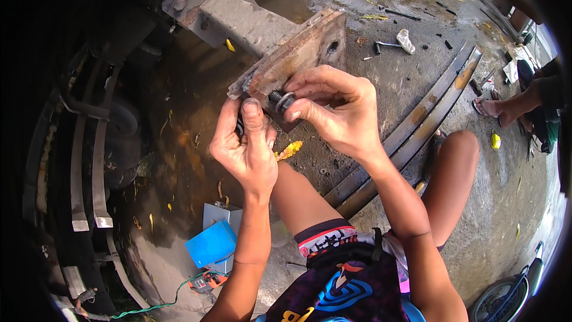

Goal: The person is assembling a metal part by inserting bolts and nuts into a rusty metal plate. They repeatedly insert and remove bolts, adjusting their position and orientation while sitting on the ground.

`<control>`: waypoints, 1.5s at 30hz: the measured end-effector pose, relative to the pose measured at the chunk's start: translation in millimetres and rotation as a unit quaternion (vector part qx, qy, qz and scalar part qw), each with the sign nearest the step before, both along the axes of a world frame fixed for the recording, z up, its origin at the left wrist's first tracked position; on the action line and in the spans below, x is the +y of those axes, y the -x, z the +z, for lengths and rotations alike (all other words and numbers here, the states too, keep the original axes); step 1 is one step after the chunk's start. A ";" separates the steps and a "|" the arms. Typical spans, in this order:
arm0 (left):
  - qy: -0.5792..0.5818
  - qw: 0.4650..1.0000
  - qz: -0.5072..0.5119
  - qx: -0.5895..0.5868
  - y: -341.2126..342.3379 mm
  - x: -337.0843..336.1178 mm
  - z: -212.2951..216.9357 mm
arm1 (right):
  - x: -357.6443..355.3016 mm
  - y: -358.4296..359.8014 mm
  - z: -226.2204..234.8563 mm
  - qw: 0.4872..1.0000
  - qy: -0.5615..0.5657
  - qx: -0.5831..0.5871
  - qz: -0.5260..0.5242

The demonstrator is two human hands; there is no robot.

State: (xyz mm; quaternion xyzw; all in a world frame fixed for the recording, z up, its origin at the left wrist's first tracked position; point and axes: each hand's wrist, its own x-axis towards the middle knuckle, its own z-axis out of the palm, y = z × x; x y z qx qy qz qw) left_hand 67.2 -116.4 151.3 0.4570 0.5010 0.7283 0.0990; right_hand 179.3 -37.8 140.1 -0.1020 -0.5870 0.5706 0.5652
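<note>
Here, in the head view, the right hand (336, 113) pinches a dark nut (285, 101) between thumb and forefinger on the threaded end of a bolt (275, 96), which sticks out of the lower corner of a rusty steel flange plate (298, 56) on the end of a square beam (247, 18). The left hand (245, 143) is curled at the plate's underside, thumb pressed upward just beside the bolt; what its fingers (229, 120) grip behind the plate is hidden, probably the bolt head.

The bolt's long axis runs roughly square to the plate face, threaded tip pointing toward the person, slightly down and right.

Risk, as I judge it: the nut may go on cross-threaded if tilted on the rusty threads, or slip free and drop to the wet concrete floor (417, 53) among the leaf-spring strips (417, 125). If the left hand eases, the bolt could spin or back out.
</note>
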 end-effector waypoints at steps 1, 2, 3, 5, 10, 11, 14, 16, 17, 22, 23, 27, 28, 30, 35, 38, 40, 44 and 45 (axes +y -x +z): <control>-0.001 1.000 -0.003 0.001 -0.3 1.0 -0.4 | -5.3 -5.6 1.0 0.999 0.021 -0.039 0.002; 0.001 1.000 -0.003 0.003 0.7 0.6 -2.5 | -11.5 -5.9 2.8 0.998 0.018 -0.055 -0.027; -0.009 1.000 -0.014 0.008 1.2 1.2 -5.8 | -14.0 -9.2 9.7 0.996 0.012 -0.075 -0.056; -0.010 1.000 -0.005 0.001 -1.2 3.2 -6.6 | -12.4 -9.7 11.5 0.994 0.005 -0.080 -0.076; -0.049 0.996 -0.060 -0.051 4.3 0.8 -9.9 | 1.8 -14.5 17.5 0.985 -0.027 -0.155 -0.075; -0.031 0.998 -0.057 -0.022 4.3 1.1 -7.9 | -4.0 -4.9 21.0 0.977 -0.064 -0.159 -0.124; -0.032 0.997 -0.055 -0.034 3.7 -4.0 -8.2 | 1.3 1.4 7.7 0.983 -0.046 -0.128 -0.123; -0.028 0.997 -0.059 -0.037 4.9 -0.6 -7.9 | 2.7 -0.6 13.9 0.979 -0.055 -0.143 -0.137; -0.019 0.998 -0.051 -0.038 3.5 0.5 -7.7 | 3.3 -2.7 16.4 0.976 -0.061 -0.152 -0.145; -0.027 0.988 -0.061 -0.142 9.6 -2.5 -15.8 | -2.4 5.4 -0.6 0.964 -0.094 -0.140 -0.208; -0.008 0.983 -0.043 -0.177 16.2 -7.7 -19.9 | -6.6 8.5 -3.3 0.966 -0.086 -0.134 -0.203; 0.170 0.879 -0.098 -0.434 49.5 -20.9 -81.0 | -22.3 9.4 -26.0 0.979 -0.063 -0.111 -0.156; 0.217 0.839 -0.140 -0.480 58.1 -28.7 -105.4 | -27.4 9.6 -34.7 0.982 -0.049 -0.108 -0.144; 0.317 0.789 -0.156 -0.503 47.6 -39.4 -137.1 | -33.2 4.7 -55.2 0.976 -0.028 -0.208 -0.050; 0.181 0.631 -0.421 -0.626 68.7 -68.2 -239.3 | -50.0 16.0 -124.1 0.794 -0.224 -0.564 0.044; 0.368 0.730 -0.166 -0.552 37.7 -53.9 -182.7 | -53.7 21.9 -157.9 0.780 -0.229 -0.582 -0.001; 0.386 0.731 -0.182 -0.532 49.8 -58.5 -195.6 | -53.4 19.4 -160.2 0.782 -0.227 -0.581 0.018; 0.399 0.782 -0.180 -0.443 40.3 -57.9 -188.5 | -54.6 18.1 -161.1 0.790 -0.239 -0.564 0.008; 0.406 0.787 -0.181 -0.428 38.5 -56.8 -183.8 | -54.5 17.9 -162.5 0.795 -0.246 -0.555 -0.002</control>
